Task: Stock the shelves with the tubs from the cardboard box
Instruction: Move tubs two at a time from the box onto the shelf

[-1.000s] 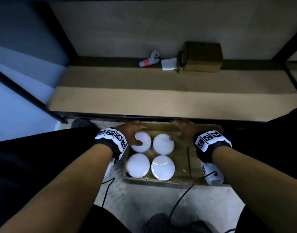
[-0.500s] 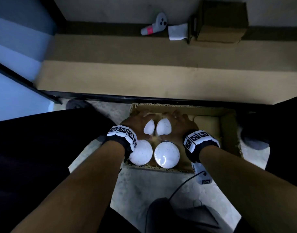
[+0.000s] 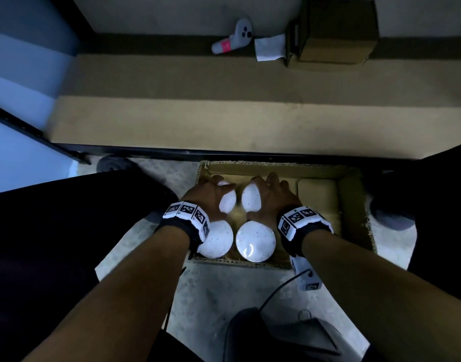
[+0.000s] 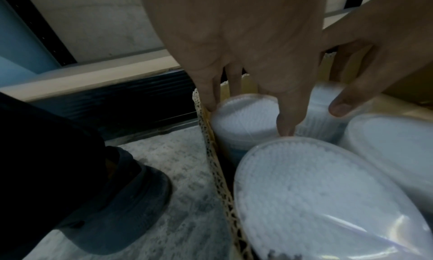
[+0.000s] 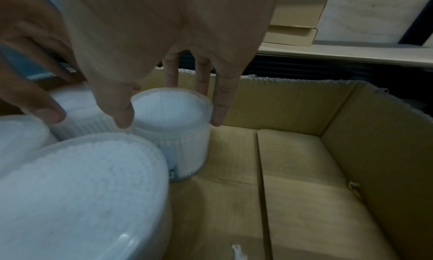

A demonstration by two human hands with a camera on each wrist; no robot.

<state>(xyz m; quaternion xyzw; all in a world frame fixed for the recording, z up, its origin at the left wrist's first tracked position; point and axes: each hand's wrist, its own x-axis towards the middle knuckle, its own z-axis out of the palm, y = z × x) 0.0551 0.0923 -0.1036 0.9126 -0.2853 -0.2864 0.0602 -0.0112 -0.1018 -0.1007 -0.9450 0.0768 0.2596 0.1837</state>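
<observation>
**Both hands on the two far tubs in the box**

The cardboard box [image 3: 352, 205] sat open on the concrete floor, just in front of the lowest shelf [image 3: 250, 121]. Four clear round tubs packed with white cotton swabs stood upright in its left half, two by two; the right half showed bare cardboard bottom.

Left hand [image 3: 207, 198] reached down over the far-left tub [image 3: 228, 201]. In the left wrist view its fingers [image 4: 212, 97] dropped along the tub's outer side next to the box wall and the thumb [image 4: 287, 123] pressed the lid rim on the near side, so the fingers were curled round that tub [image 4: 243, 115].

Right hand [image 3: 272, 197] was over the far-right tub [image 3: 251, 198]. In the right wrist view the thumb [image 5: 121, 114] lay at the lid's left edge and the fingers [image 5: 220, 104] ran down behind it and along its right side, gripping that tub [image 5: 171, 119] from above. Base appeared to be on the box bottom.

The near-left tub [image 3: 219, 240] and near-right tub [image 3: 255, 241] stood untouched, close under the wrists.

At the back of the shelf lay a white handheld controller [image 3: 233, 36], a scrap of white paper [image 3: 270, 47] and a small closed brown carton [image 3: 334, 32]. A dark shoe [image 4: 131, 206] stood on the floor left of the box.
</observation>
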